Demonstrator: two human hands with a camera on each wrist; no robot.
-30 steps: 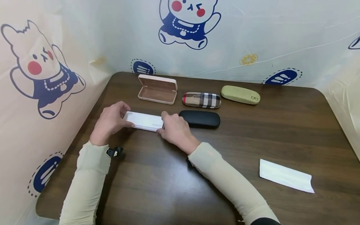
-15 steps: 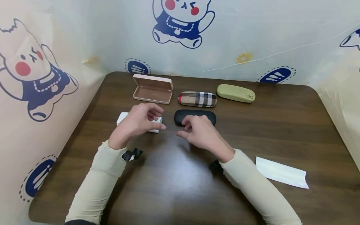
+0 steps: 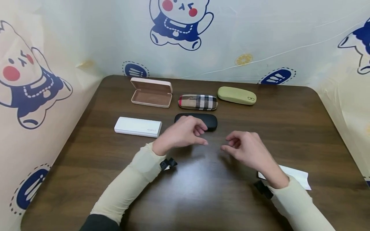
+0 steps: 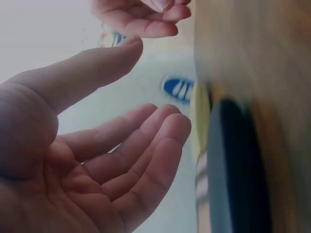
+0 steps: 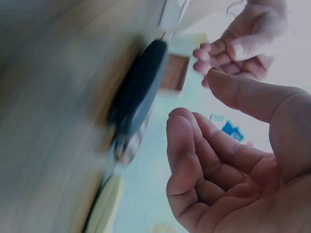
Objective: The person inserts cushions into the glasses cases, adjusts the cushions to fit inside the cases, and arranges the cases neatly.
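In the head view my left hand (image 3: 185,133) hovers in front of the black glasses case (image 3: 209,121), partly covering it. Its fingers are loosely bent and nothing lies between them. My right hand (image 3: 248,149) is held over the table to the right, likewise holding nothing, its wrist partly hiding a white cloth (image 3: 300,177). To the left lies a white glasses case (image 3: 138,126), closed. Behind stand an open pink case (image 3: 151,97) with a brown inside, a plaid case (image 3: 198,102) and a yellow-green case (image 3: 237,95) marked with a small pair of glasses.
The dark wood table (image 3: 95,166) has rounded corners. Its back edge meets a pale sheet (image 3: 110,41) printed with cartoon figures, which also covers both sides.
Both hands have let go of the white case and moved right, the right hand farther. The white case stays on the table. The head view has turned slightly to the right.
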